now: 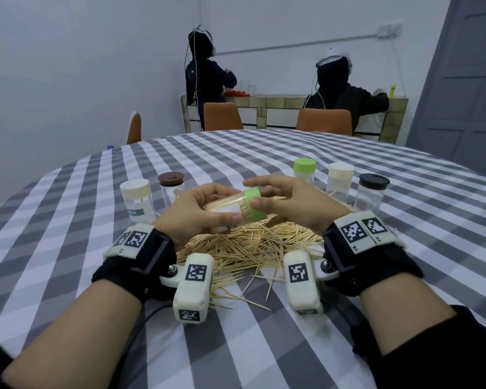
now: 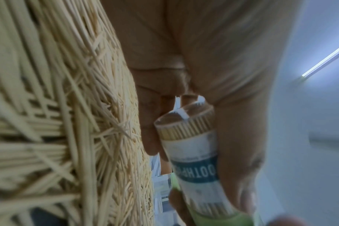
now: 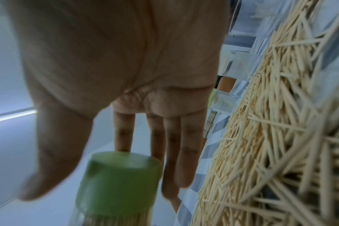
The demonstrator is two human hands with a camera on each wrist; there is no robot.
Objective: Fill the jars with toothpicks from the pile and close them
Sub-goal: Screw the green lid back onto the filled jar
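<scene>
Jar (image 1: 230, 210) packed with toothpicks, mid-frame, lying sideways above pile (image 1: 250, 245). Left hand (image 1: 197, 211) grip wraps body; right hand (image 1: 286, 197) pinches green lid (image 1: 253, 203). Light, smooth plastic, likely slippery; hold by labelled barrel.

**Hidden, cropped and blurred parts**

Held jar (image 1: 230, 210): far side covered by left hand (image 1: 197, 211), label mostly under the thumb; in the left wrist view its label (image 2: 195, 168) reads only part of a word. Green lid (image 3: 118, 182) runs off that view's bottom edge, right hand (image 3: 122, 61) blurred. Toothpick pile (image 1: 244, 248) below the jar: far part hidden by both hands. Label on the cream-lidded jar (image 1: 138, 202), left of the held jar, too small to read.
</scene>
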